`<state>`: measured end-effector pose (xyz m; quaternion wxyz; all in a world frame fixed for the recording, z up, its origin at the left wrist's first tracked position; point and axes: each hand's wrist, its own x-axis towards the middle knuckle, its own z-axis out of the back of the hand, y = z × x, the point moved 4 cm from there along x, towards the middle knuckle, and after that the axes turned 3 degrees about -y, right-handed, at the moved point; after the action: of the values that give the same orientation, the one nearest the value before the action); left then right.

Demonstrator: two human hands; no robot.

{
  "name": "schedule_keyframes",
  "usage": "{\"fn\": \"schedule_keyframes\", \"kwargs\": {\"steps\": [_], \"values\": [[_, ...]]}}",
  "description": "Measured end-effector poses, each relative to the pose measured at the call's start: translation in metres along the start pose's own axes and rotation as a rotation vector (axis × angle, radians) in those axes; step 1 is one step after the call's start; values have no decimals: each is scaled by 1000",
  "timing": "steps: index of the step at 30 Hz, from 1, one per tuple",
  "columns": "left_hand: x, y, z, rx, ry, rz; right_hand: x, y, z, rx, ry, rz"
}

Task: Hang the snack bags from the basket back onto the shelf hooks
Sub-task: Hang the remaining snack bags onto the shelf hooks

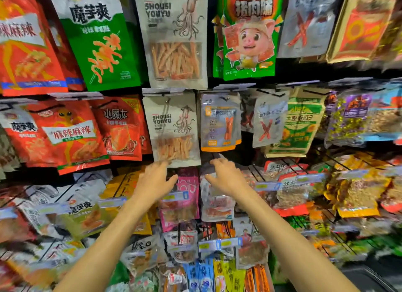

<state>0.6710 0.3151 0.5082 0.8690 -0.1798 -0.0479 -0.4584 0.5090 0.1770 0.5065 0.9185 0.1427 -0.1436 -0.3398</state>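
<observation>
Forearms, bare, rise from the bottom edge toward the middle of the display, over blurred rows of glossy packets hanging on the lower hooks. The left hand is spread, its fingers touching the bottom edge of a beige squid snack bag that hangs from a black shelf hook; nothing is clasped in it. The right hand is loosely open too, fingers curled forward and empty, just below an orange-trimmed silver pouch and in front of a pale crinkled packet on the row beneath; I cannot tell whether it touches either.

The squid bag is flat, matte and paper-like, printed with a line-drawn squid and a clear window showing orange strips. Left of it hang shiny red packets with yellow and white lettering, their film wrinkled. To the right, a silvery pouch with a red X and a green and cream seed bag overlap.

On the row above, a larger squid bag of the same design hangs between a green foil bag and a green pig-printed bag. White price tag strips run along the hook fronts.
</observation>
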Motion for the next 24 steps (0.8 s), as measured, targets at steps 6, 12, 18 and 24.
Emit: {"fn": "schedule_keyframes", "kwargs": {"steps": [6,12,18,24], "values": [[-5,-46,-2,244,10,-79,-19,-38,29,-361,40,4],[25,-69,-6,223,29,-109,1,-57,47,-449,25,24],[76,-75,-9,82,44,-89,38,-75,59,-466,-6,16],[117,-93,0,-83,-86,-50,87,-90,75,-330,-51,-39]]}}
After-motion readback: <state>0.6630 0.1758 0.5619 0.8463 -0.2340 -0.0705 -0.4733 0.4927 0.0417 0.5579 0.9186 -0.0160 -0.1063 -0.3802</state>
